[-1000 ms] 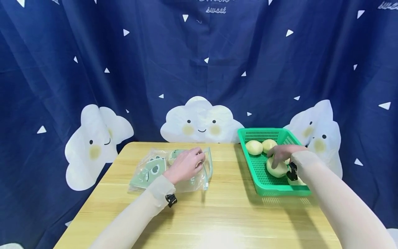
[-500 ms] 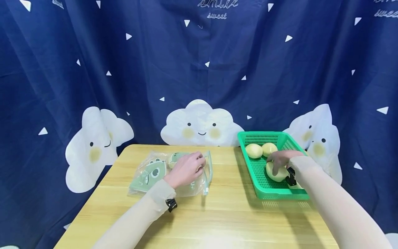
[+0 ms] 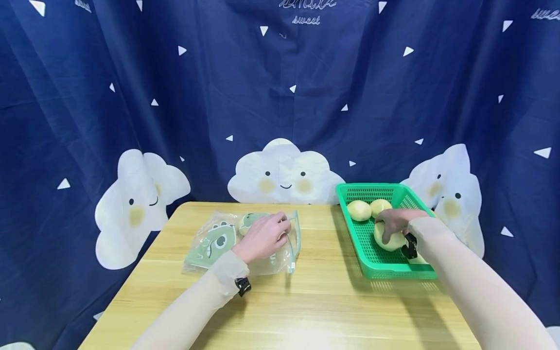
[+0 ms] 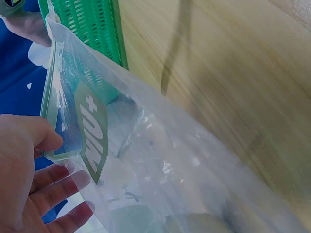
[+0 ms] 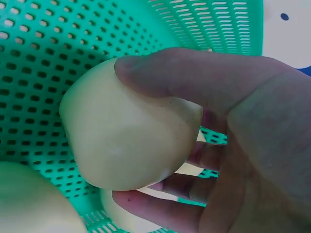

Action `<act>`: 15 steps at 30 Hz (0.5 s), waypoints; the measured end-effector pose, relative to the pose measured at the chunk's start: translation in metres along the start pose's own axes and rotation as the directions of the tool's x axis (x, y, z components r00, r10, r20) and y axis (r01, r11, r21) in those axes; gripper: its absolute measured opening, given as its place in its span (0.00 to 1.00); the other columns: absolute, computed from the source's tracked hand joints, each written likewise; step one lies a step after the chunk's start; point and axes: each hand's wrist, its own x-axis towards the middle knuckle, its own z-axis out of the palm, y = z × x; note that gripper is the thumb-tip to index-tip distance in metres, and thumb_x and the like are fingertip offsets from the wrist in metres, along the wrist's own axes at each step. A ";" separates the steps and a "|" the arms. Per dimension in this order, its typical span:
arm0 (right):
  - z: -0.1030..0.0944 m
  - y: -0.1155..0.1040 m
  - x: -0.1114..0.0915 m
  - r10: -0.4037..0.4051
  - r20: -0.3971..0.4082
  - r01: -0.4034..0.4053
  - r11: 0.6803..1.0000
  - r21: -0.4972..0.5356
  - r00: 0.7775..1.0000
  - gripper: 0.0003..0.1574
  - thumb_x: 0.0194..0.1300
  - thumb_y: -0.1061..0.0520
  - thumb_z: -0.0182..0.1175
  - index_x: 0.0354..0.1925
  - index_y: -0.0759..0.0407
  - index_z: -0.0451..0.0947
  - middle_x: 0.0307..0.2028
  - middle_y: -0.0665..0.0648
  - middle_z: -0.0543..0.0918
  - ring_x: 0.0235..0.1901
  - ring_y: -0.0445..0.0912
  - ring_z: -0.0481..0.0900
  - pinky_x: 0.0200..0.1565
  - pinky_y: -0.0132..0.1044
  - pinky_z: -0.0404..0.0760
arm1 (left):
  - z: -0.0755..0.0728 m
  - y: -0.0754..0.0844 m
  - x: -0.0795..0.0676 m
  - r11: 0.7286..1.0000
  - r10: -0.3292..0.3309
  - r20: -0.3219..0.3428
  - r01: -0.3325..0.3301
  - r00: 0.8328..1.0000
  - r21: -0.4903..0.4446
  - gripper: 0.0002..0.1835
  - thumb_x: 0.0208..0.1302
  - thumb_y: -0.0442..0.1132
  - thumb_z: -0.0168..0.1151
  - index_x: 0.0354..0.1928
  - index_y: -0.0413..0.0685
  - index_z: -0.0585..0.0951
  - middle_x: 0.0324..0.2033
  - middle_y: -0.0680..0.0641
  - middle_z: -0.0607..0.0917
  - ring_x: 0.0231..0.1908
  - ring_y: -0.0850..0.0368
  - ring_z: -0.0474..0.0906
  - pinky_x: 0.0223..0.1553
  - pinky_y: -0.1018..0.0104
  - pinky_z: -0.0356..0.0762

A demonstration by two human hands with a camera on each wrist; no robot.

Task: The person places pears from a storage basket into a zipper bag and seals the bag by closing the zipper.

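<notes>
A clear zip bag [image 3: 273,260] with green dinosaur prints lies on the table at left. My left hand [image 3: 261,238] pinches the bag's rim between thumb and fingers, and the mouth stands partly apart in the left wrist view. A pale rounded shape shows through the plastic [image 4: 194,184]. At right, my right hand [image 5: 243,160] grips a smooth, pale yellow potato [image 5: 131,131], thumb across its top and fingers beneath. This potato is inside a green plastic basket [image 3: 360,253]. Others in the basket are another potato [image 3: 359,210] and a potato [image 3: 380,207] at the back.
Near the basket's front right, one more potato [image 3: 418,259] is partly hidden by the right wrist. The light wooden table [image 3: 315,296] ends at a dark blue curtain [image 3: 284,97] with printed clouds. Bare tabletop lies between bag and basket.
My right hand's fingers have settled further round the potato, which has barely shifted. My left hand keeps its hold on the bag. The head view has tilted slightly.
</notes>
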 end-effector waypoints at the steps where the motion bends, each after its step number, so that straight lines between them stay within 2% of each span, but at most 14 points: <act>1: -0.001 -0.002 0.000 -0.006 -0.003 0.006 1.000 0.006 1.000 0.43 0.51 0.57 0.72 0.65 0.63 0.71 0.54 0.63 0.74 0.37 0.48 0.76 0.25 0.38 0.77 | 0.000 0.000 0.000 1.000 -0.002 0.004 0.002 1.000 0.001 0.03 0.65 0.41 0.60 0.39 0.56 0.81 0.41 0.54 0.79 0.36 0.60 0.76 0.40 0.63 0.77; 3: -0.003 -0.005 0.000 -0.031 -0.005 0.031 0.999 0.011 1.000 0.43 0.51 0.57 0.72 0.65 0.65 0.70 0.52 0.65 0.74 0.39 0.48 0.75 0.27 0.40 0.80 | 0.000 0.000 0.000 1.000 -0.005 0.008 0.005 1.000 0.003 0.03 0.64 0.41 0.61 0.39 0.56 0.81 0.41 0.55 0.79 0.36 0.60 0.76 0.40 0.64 0.77; 4: -0.005 -0.008 0.000 -0.038 -0.004 0.038 0.999 0.023 0.999 0.44 0.51 0.58 0.72 0.65 0.65 0.69 0.51 0.65 0.73 0.36 0.48 0.75 0.27 0.39 0.79 | 0.000 0.000 -0.001 1.000 -0.006 0.008 0.005 1.000 0.003 0.03 0.64 0.41 0.61 0.39 0.56 0.81 0.41 0.55 0.79 0.36 0.61 0.76 0.40 0.64 0.77; 9: -0.011 -0.018 -0.001 -0.077 -0.028 0.078 0.996 0.042 0.997 0.49 0.50 0.60 0.72 0.67 0.69 0.64 0.52 0.67 0.72 0.36 0.49 0.75 0.32 0.42 0.82 | -0.001 0.001 0.000 1.000 0.001 0.008 -0.001 1.000 0.001 0.03 0.65 0.40 0.60 0.39 0.56 0.81 0.41 0.54 0.80 0.36 0.61 0.76 0.40 0.65 0.77; 11: -0.015 -0.023 -0.001 -0.100 -0.054 0.101 0.995 0.017 0.994 0.47 0.49 0.59 0.72 0.65 0.69 0.65 0.50 0.66 0.74 0.39 0.50 0.76 0.34 0.43 0.83 | -0.001 0.002 0.000 1.000 0.004 0.010 -0.004 1.000 0.002 0.03 0.65 0.40 0.60 0.39 0.55 0.81 0.41 0.54 0.80 0.36 0.61 0.76 0.40 0.64 0.77; 15: -0.024 -0.033 -0.003 -0.146 -0.114 0.139 0.988 -0.069 0.983 0.45 0.47 0.57 0.73 0.62 0.65 0.69 0.45 0.61 0.77 0.38 0.50 0.76 0.35 0.39 0.79 | -0.002 0.002 0.001 1.000 0.005 0.021 -0.005 1.000 0.011 0.04 0.66 0.41 0.60 0.40 0.55 0.82 0.42 0.54 0.80 0.36 0.60 0.77 0.41 0.64 0.78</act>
